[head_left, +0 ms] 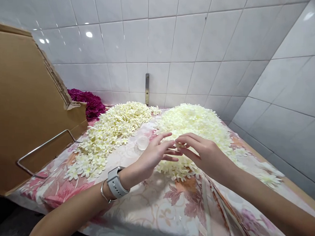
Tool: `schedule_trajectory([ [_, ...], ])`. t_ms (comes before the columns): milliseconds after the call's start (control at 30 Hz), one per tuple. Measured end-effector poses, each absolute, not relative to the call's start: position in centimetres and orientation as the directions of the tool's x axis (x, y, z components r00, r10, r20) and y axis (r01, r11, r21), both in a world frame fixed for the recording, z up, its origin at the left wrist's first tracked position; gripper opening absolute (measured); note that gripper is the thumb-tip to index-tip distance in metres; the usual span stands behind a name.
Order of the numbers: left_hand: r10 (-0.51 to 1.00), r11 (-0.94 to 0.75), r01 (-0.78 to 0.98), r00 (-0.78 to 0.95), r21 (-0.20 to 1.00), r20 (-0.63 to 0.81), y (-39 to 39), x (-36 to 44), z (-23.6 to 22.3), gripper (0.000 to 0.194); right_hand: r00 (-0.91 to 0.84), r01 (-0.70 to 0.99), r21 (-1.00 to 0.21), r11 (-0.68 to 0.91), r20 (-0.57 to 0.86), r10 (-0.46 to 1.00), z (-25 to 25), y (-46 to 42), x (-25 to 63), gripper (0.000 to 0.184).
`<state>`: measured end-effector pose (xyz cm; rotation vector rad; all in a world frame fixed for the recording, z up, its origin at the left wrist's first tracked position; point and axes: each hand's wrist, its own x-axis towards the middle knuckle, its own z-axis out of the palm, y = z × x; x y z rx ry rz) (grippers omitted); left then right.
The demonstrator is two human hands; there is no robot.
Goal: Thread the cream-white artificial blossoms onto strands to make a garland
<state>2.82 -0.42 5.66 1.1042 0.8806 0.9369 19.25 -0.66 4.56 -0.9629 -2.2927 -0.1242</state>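
My left hand (pixel 160 150) reaches in from the lower left with its fingers stretched and apart, the tips close to the right fingertips. My right hand (pixel 201 148) comes from the right, its fingers curled in a pinch around a small cream flower (pixel 180 146), mostly hidden by the fingers. Both hands hover over the near part of a large heap of pale greenish-white flowers (pixel 192 121). Left of them lies a second heap of cream-yellow flowers (pixel 109 126). A small clear dish (pixel 142 143) sits between the heaps, beside my left hand.
A floral cloth (pixel 144 203) covers the table. At the left stands a large cardboard box (pixel 31 110), with a bent metal wire handle (pixel 48 147) before it. Dark magenta flowers (pixel 89 103) are piled behind. A metal bracket (pixel 147 89) is on the tiled wall (pixel 173 39).
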Motion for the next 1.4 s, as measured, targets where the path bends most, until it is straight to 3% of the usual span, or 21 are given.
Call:
schedule_trajectory([
  [267,0.911,0.148,-0.219,0.410,0.964,-0.046,0.0,2.8,5.5,0.061,-0.474,0.666,-0.111,0.738,0.700,0.534,2.3,0.3,19.0,0.031],
  [433,0.878,0.154,-0.227,0.477,0.962,-0.028,-0.2,2.5,3.9,0.068,-0.461,0.642,-0.125,0.757,0.726,0.510,1.1,0.1,18.6,0.025],
  [600,0.833,0.081,-0.159,0.553,0.984,0.021,-0.2,2.5,3.0,0.065,-0.479,0.683,0.000,0.731,0.756,0.447,0.6,-0.1,18.7,0.027],
  [667,0.815,-0.069,-0.077,0.570,0.995,0.100,-0.5,2.4,2.9,0.061,-0.520,0.713,0.136,0.688,0.760,0.390,0.8,-0.3,18.7,0.028],
  [733,0.796,-0.346,0.063,0.548,0.936,0.257,-0.9,2.4,3.0,0.056,-0.555,0.730,0.272,0.627,0.771,0.312,1.4,-0.7,18.7,0.026],
  [800,0.752,-0.582,0.222,0.514,0.782,0.413,-1.3,2.5,2.9,0.051,-0.569,0.736,0.352,0.578,0.785,0.247,2.1,-1.0,18.6,0.023],
  [900,0.689,-0.722,0.398,0.485,0.566,0.538,-1.3,2.5,2.5,0.050,-0.569,0.751,0.368,0.548,0.781,0.255,2.9,-1.0,19.2,0.021],
  [967,0.616,-0.782,0.468,0.485,0.412,0.621,-0.9,2.3,2.2,0.045,-0.496,0.819,0.293,0.494,0.794,0.350,3.3,-0.5,20.4,0.022],
  [1067,0.525,-0.803,0.542,0.450,0.245,0.723,0.0,1.8,2.0,0.038,-0.192,0.940,-0.008,0.342,0.817,0.544,3.7,0.5,22.9,0.026],
  [1200,0.503,-0.789,0.583,0.430,0.195,0.749,0.5,1.5,1.7,0.036,0.055,0.896,-0.338,0.288,0.729,0.683,4.0,1.2,24.5,0.038],
  [1400,0.460,-0.829,0.541,0.515,0.142,0.724,0.4,2.0,0.4,0.035,0.119,0.764,-0.554,0.330,0.624,0.773,3.5,1.3,24.1,0.027],
])
